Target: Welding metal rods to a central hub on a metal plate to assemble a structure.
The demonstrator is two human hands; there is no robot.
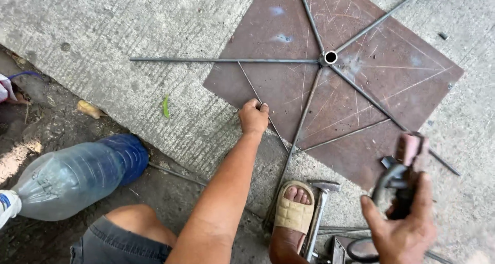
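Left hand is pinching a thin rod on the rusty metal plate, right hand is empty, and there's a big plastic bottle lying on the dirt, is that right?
Not quite: the head view shows the right hand is not empty; it grips a dark clamp-like tool. The rest holds: the left hand pinches a thin rod on the rusty metal plate, and the plastic bottle lies on the dirt.

Quick count: one rusty square steel plate (392,73), one small tube hub (330,57) with six thin rods coming off it, two short cross rods between spokes, one by the left fingers (253,107). Also one plastic bottle (72,179), one hammer (319,212), one sandal (294,210).
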